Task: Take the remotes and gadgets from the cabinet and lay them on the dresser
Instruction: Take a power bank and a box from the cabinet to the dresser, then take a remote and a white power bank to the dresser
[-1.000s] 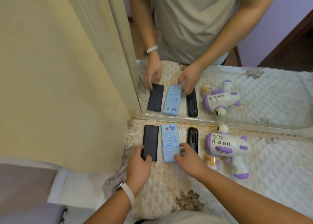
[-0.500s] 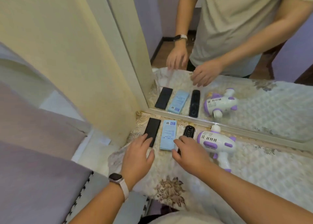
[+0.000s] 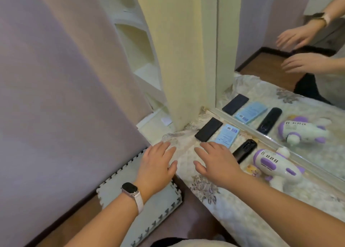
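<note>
Hovering spread and empty, the left hand [image 3: 156,164] and right hand [image 3: 217,160] hold nothing. Flat black phone-like slab [image 3: 209,129], pale blue card [image 3: 226,135], black ribbed remote [image 3: 245,150] — side by side on the quilted dresser cover [image 3: 233,205]; white-and-purple toy gun [image 3: 276,165] beside them.

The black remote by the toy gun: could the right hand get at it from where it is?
Probably yes. The right hand is open and empty, right beside the black remote, which lies flat on the dresser with nothing on top.

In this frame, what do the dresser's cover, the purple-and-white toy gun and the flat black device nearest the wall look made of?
Dresser cover: quilted cream fabric, stitched diamonds, lace-like edge, floral patches.
Toy gun: moulded plastic, glossy; highlights on white body, purple inserts.
Flat black device: smooth dark slab, probably glass or plastic; too featureless to tell.
</note>
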